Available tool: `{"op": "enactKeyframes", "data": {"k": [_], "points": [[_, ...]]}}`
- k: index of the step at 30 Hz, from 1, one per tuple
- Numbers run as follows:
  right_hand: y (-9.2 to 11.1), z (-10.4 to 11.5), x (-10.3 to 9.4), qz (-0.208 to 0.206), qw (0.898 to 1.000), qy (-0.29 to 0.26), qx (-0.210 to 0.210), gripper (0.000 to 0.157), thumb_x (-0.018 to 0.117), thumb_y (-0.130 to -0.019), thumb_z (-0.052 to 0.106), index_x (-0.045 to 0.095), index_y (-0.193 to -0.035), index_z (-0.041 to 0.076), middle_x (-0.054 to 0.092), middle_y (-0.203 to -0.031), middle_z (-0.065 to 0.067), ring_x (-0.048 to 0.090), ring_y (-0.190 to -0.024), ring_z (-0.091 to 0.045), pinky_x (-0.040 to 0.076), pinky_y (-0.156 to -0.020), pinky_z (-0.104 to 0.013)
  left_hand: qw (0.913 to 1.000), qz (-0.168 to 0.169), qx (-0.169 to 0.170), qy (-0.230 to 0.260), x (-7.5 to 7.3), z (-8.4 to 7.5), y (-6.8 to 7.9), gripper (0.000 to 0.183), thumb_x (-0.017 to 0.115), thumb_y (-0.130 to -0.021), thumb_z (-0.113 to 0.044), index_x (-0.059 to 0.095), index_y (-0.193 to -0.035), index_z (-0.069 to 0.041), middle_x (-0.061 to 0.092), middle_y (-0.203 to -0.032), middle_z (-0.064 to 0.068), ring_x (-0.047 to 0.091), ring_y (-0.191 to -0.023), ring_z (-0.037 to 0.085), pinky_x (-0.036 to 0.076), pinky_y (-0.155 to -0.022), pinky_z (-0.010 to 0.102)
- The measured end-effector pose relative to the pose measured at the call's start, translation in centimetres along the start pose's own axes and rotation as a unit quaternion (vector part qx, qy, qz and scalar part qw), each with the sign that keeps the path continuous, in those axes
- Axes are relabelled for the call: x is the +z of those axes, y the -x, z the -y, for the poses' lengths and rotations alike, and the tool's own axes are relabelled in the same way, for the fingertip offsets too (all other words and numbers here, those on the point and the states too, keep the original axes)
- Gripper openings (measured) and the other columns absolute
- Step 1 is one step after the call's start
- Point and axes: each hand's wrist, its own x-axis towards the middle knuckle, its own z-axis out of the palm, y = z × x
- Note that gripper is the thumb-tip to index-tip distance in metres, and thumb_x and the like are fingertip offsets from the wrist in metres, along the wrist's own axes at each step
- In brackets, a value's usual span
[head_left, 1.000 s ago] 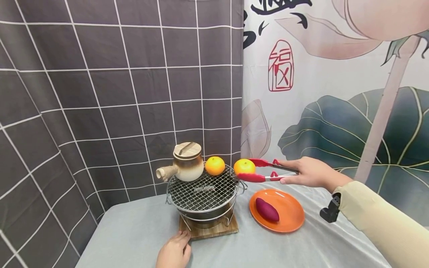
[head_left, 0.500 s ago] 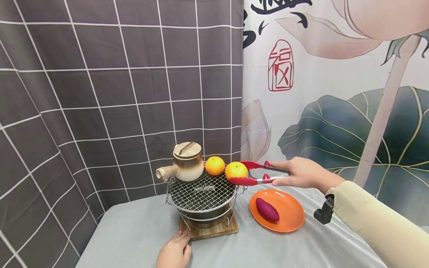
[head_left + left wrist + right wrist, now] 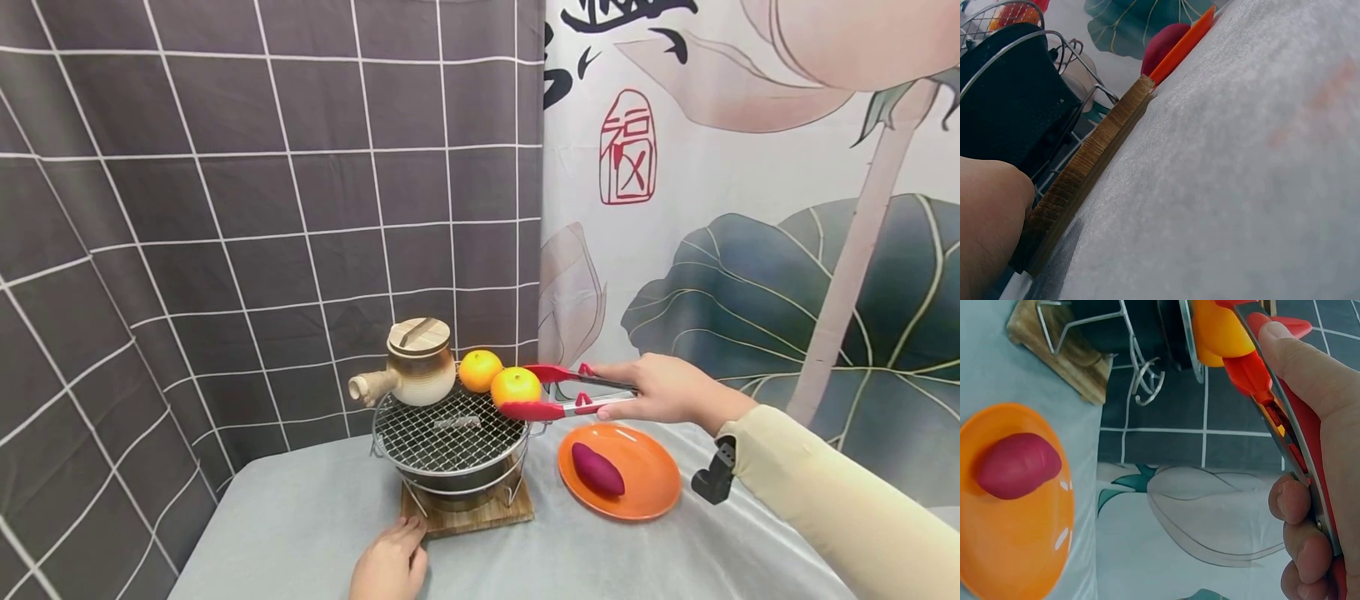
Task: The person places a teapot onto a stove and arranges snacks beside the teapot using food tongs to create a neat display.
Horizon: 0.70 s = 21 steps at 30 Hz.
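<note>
My right hand [image 3: 667,390] grips a pair of red-tipped metal tongs [image 3: 592,403], its fingers wrapped round the arms in the right wrist view. Between the red tips sits an orange mandarin [image 3: 516,388], over the right side of the round wire grill rack [image 3: 457,446]. Just behind and left of it, a second mandarin [image 3: 480,370] rests on the rack beside a clay pot [image 3: 423,367] with a wooden lid and side handle. My left hand [image 3: 392,560] touches the front left corner of the wooden board [image 3: 480,521] under the stove with its fingertips.
An orange plate [image 3: 652,483] bearing a purple sweet potato [image 3: 597,469] stands right of the stove on the grey tablecloth [image 3: 300,517]. A dark checked curtain [image 3: 300,208] and a lotus-print curtain [image 3: 705,275] hang close behind.
My right hand has moved left and slightly down with the tongs, bringing the mandarin from the rack's right edge to beside the other one. My left hand has stayed put.
</note>
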Motion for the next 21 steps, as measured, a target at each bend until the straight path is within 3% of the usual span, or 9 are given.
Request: {"op": "enactKeyframes", "data": {"k": [2,5,15,21], "points": [[-0.2,0.1,0.1,0.0,1.0,-0.003,-0.007,0.082,0.064,-0.083,0.071,0.056,-0.146,0.019,0.073,-0.089,0.006,0.055,-0.063,-0.006,0.05,-0.058,-0.025,1.0,-0.002,0.0,-0.001,0.0,0.0,0.0,0.025,0.071,-0.078,-0.009,0.08,-0.101,-0.006,0.077,-0.104,0.008,0.073,-0.099,0.026,0.059,-0.086,0.042],[-0.3,0.2,0.2,-0.001,1.0,-0.004,-0.013,0.082,0.065,-0.083,0.07,0.057,-0.145,0.018,0.074,-0.116,0.0,0.062,-0.074,-0.006,0.053,-0.064,-0.026,1.0,-0.004,-0.001,0.002,0.0,0.0,0.0,0.025,0.072,-0.078,-0.009,0.08,-0.102,-0.007,0.077,-0.105,0.007,0.073,-0.1,0.027,0.059,-0.087,0.043],[-0.5,0.1,0.6,0.005,1.0,-0.019,-0.011,0.082,0.065,-0.083,0.069,0.056,-0.146,0.018,0.074,-0.115,0.001,0.065,-0.081,-0.008,0.058,-0.069,-0.029,0.9997,-0.025,0.006,-0.002,0.2,0.1,0.1,0.025,0.072,-0.076,-0.007,0.08,-0.1,-0.006,0.077,-0.104,0.008,0.074,-0.098,0.025,0.059,-0.086,0.042],[-0.7,0.3,1.1,0.005,1.0,-0.025,-0.008,0.082,0.065,-0.083,0.069,0.055,-0.147,0.019,0.07,-0.126,-0.002,0.07,-0.092,-0.016,0.061,-0.074,-0.039,0.9998,-0.02,-0.003,-0.002,0.2,0.0,0.0,0.025,0.071,-0.076,-0.007,0.08,-0.1,-0.006,0.077,-0.104,0.008,0.074,-0.099,0.025,0.059,-0.085,0.042]]}}
